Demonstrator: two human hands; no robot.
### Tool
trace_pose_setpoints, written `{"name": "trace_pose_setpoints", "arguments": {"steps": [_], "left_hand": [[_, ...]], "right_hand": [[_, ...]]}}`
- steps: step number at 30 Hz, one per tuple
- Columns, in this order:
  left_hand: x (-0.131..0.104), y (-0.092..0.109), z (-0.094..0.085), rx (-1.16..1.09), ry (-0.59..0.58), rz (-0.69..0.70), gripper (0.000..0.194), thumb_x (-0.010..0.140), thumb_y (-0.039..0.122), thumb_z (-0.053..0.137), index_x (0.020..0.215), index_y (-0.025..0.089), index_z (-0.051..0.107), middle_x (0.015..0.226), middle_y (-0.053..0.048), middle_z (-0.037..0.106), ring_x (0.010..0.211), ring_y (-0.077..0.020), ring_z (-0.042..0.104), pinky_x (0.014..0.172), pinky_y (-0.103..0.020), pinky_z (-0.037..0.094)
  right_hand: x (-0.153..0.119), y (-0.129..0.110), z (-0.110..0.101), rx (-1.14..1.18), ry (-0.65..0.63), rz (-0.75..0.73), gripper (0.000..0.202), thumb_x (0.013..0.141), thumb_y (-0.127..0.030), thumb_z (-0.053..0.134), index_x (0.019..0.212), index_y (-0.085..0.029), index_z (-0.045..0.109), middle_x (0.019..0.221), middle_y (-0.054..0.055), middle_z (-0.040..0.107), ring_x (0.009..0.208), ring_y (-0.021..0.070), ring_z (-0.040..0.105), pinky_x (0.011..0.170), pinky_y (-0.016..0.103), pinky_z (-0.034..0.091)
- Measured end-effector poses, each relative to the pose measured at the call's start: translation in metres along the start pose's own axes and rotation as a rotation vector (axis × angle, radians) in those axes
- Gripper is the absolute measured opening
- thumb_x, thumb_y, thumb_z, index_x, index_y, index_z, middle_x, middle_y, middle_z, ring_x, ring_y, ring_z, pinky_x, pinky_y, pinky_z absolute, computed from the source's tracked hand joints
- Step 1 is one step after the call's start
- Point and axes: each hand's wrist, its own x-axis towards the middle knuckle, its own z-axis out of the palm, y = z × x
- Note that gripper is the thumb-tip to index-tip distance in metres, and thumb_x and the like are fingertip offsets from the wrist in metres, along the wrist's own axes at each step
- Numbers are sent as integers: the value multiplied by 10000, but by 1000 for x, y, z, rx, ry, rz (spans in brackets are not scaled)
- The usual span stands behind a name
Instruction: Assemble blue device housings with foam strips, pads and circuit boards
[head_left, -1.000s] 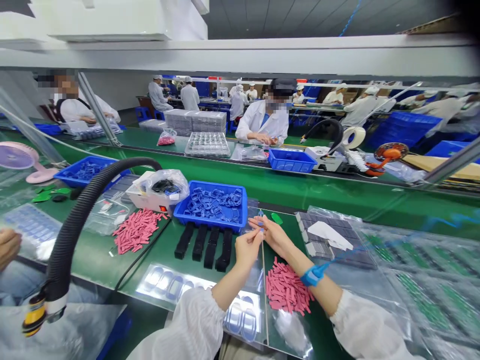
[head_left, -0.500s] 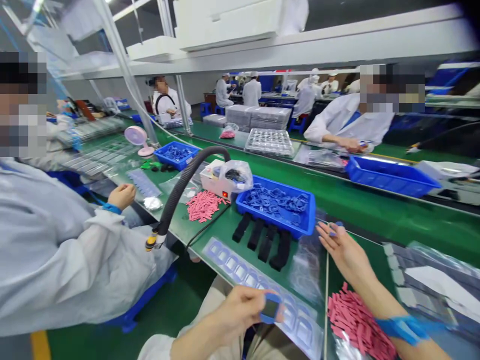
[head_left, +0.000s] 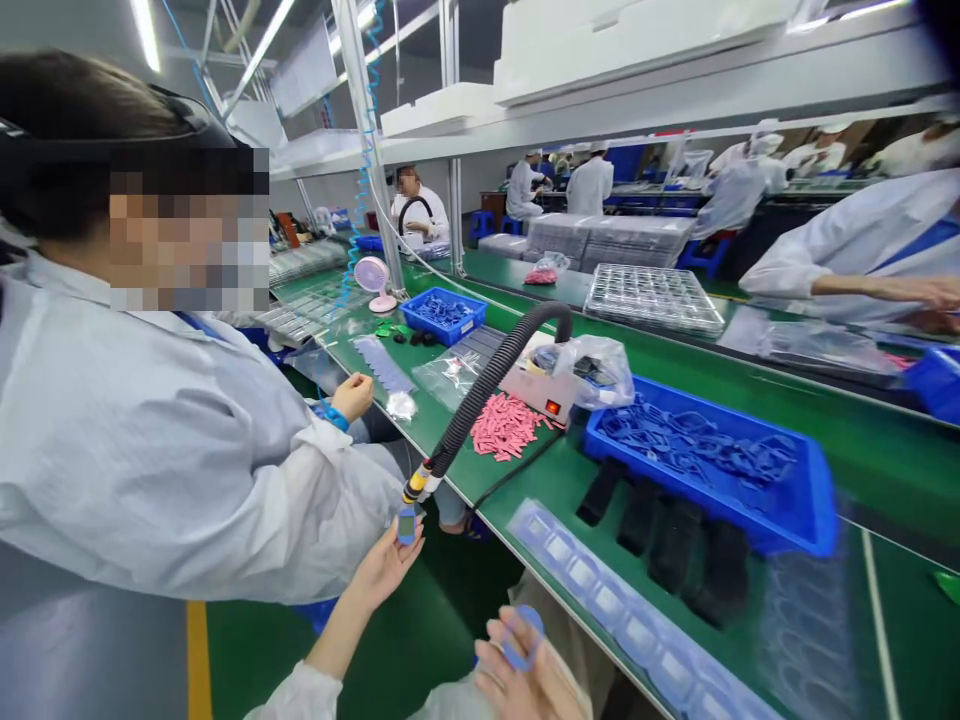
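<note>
My left hand (head_left: 379, 572) is closed on a small blue-framed piece (head_left: 406, 525) with a dark rectangular window. It holds the piece up just below the yellow-and-black tip (head_left: 416, 483) of a ribbed black hose (head_left: 480, 400). Whether piece and tip touch, I cannot tell. Lower and to the right, my right hand (head_left: 536, 675) is blurred, with a thin blue frame (head_left: 523, 637) at its fingers. Beside it on the bench runs a clear plastic tray (head_left: 606, 602) with a row of rounded pockets.
A blue bin (head_left: 821, 500) of blue frames stands on the green bench, with several black strips (head_left: 675, 545) before it. Pink pieces (head_left: 502, 427) lie near a white box with a red switch (head_left: 553, 407). A co-worker in a white coat (head_left: 187, 450) sits close on the left.
My view has turned left. My left hand has carried the blue-framed piece to the hose tip. My right hand has come back from beside the blue bin with a blue frame.
</note>
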Motion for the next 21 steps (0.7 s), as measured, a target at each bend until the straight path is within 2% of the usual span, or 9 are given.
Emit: {"name": "trace_pose_setpoints", "arguments": {"steps": [3, 7, 10, 13, 15, 17, 21], "left_hand": [[3, 8, -9, -4, 0, -6, 264, 895, 249, 564, 1127, 126, 595, 1041, -77, 694, 849, -171, 687, 762, -369, 582], [-19, 18, -40, -15, 39, -5, 314, 893, 75, 500, 1181, 127, 616, 948, -116, 765, 830, -205, 737, 860, -336, 561], [-44, 22, -69, -35, 109, 17, 463, 912, 53, 410, 1355, 168, 482, 903, -102, 784, 808, -215, 747, 858, -323, 569], [-60, 25, -88, -33, 168, 14, 571, 916, 46, 359, 1459, 213, 303, 880, -87, 789, 766, -223, 752, 749, -312, 611], [-61, 28, -91, -22, 191, 17, 618, 913, 38, 351, 1482, 243, 224, 850, -66, 792, 737, -214, 753, 681, -279, 623], [-54, 32, -86, -8, 195, 23, 623, 914, 40, 347, 1484, 254, 212, 835, -57, 794, 725, -203, 752, 653, -244, 621], [-28, 47, -58, 41, 158, 31, 562, 916, 47, 363, 1454, 200, 310, 834, -68, 793, 747, -195, 750, 763, -252, 605]], "right_hand": [[55, 18, 18, -2, -14, 39, 463, 598, -538, 799, 984, -306, 695, 1111, 46, 706, 1012, 229, 658, 862, 382, 487], [120, 34, 33, 2, -25, 33, 455, 660, -495, 778, 1042, -277, 663, 1178, 26, 664, 1059, 184, 624, 877, 316, 462], [153, 48, 47, 9, -43, 43, 369, 815, -426, 664, 1099, -195, 619, 1170, 56, 644, 1035, 186, 621, 868, 353, 480], [170, 59, 63, 12, -62, 70, 325, 902, -396, 551, 1106, -146, 592, 1098, 68, 644, 921, 172, 637, 811, 374, 514], [174, 64, 71, 10, -73, 86, 325, 911, -406, 534, 1092, -142, 592, 1069, 65, 645, 892, 165, 638, 785, 361, 524], [174, 67, 75, 3, -81, 96, 339, 913, -423, 524, 1089, -141, 592, 1057, 65, 647, 887, 164, 640, 772, 354, 527], [167, 69, 64, -21, -51, 83, 355, 916, -437, 513, 1091, -139, 592, 1037, 64, 654, 870, 160, 644, 760, 346, 527]]}}
